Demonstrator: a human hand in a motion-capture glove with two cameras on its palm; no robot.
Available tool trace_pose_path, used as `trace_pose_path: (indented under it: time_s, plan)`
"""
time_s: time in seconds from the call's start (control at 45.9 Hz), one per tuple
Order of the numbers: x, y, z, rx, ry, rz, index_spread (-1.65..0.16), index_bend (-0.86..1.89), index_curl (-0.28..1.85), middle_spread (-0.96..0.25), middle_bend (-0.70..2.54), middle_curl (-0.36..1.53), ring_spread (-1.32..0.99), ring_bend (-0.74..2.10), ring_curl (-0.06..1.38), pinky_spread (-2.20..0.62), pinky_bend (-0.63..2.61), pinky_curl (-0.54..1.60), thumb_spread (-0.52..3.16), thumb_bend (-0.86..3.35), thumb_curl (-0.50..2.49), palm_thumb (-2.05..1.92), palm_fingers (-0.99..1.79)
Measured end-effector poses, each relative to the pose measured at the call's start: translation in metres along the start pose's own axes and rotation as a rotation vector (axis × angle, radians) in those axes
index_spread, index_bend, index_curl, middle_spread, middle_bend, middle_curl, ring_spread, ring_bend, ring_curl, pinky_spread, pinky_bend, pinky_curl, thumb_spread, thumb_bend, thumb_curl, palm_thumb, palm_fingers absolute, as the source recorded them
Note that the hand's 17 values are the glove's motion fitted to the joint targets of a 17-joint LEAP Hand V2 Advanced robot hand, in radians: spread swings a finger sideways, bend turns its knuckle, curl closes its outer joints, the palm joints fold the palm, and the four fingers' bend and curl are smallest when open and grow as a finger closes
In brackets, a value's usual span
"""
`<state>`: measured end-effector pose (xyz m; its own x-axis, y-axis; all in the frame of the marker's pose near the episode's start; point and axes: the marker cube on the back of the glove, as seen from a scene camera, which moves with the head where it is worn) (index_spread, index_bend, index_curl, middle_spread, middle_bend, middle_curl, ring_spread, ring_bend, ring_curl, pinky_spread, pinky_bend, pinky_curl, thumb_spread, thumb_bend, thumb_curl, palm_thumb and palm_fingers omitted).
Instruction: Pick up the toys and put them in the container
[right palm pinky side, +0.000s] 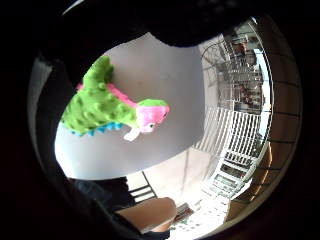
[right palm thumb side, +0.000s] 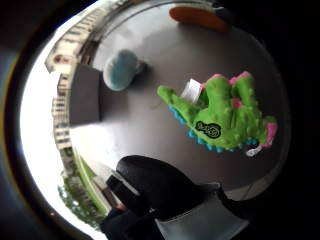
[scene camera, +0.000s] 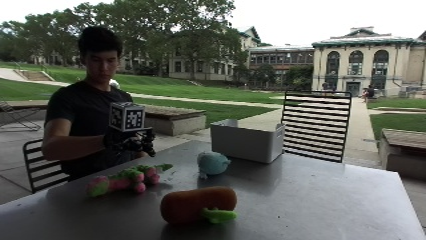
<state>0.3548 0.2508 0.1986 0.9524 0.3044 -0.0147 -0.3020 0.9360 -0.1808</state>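
Note:
A green and pink dinosaur plush (scene camera: 126, 179) lies on the grey table (scene camera: 319, 200) in front of the seated person. My gloved right hand (scene camera: 133, 141) hovers just above it, fingers hanging relaxed, holding nothing. Both palm views show the dinosaur (right palm pinky side: 110, 107) (right palm thumb side: 220, 115) lying free on the tabletop below the palm. A round pale blue plush (scene camera: 213, 163) (right palm thumb side: 120, 69) sits near the table's middle. An orange carrot-like plush (scene camera: 198, 204) (right palm thumb side: 197, 17) with a green tip lies closer to the outside camera. The light grey container (scene camera: 247, 140) (right palm thumb side: 85, 95) stands at the table's far edge.
A black slatted chair (scene camera: 316, 125) stands behind the table beside the container. The person sits on another chair (scene camera: 40, 167) at the table's left end. The bare hand is not visible. Open tabletop stretches to the right of the toys.

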Motion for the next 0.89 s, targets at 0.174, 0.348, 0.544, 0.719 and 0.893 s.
trace_pose_path:
  time_s: [0.174, 0.348, 0.544, 0.719, 0.893]
  plan:
    - [0.008, 0.000, 0.054, -0.077, -0.018, 0.038, -0.23, 0.32, 0.44, -0.08, 0.14, 0.30, -0.08, 0.05, 0.06, 0.10, 0.77, 0.38, 0.88, -0.08, 0.14, -0.11, -0.14]
    - [0.012, -0.002, 0.085, -0.127, -0.033, 0.067, -0.23, 0.54, 0.52, -0.09, 0.11, 0.27, -0.04, 0.04, 0.01, 0.10, 0.91, 0.42, 0.99, -0.01, 0.17, 0.01, -0.09]
    - [0.012, 0.001, 0.099, -0.128, -0.037, 0.097, -0.19, 0.83, 0.61, -0.09, 0.09, 0.24, -0.03, 0.13, 0.01, 0.03, 1.13, 0.46, 1.16, 0.12, 0.24, 0.25, 0.02]
    - [0.015, -0.001, 0.092, -0.090, -0.083, 0.123, -0.14, 1.09, 0.69, -0.09, 0.01, 0.15, -0.08, 0.38, 0.08, -0.14, 1.23, 0.46, 1.31, 0.30, 0.32, 0.54, 0.23]
    - [0.023, -0.001, 0.080, -0.069, -0.070, 0.149, -0.05, 1.30, 0.70, -0.12, 0.11, 0.09, -0.27, 0.92, 0.24, -0.30, 1.09, 0.38, 1.36, 0.47, 0.42, 0.82, 0.87]
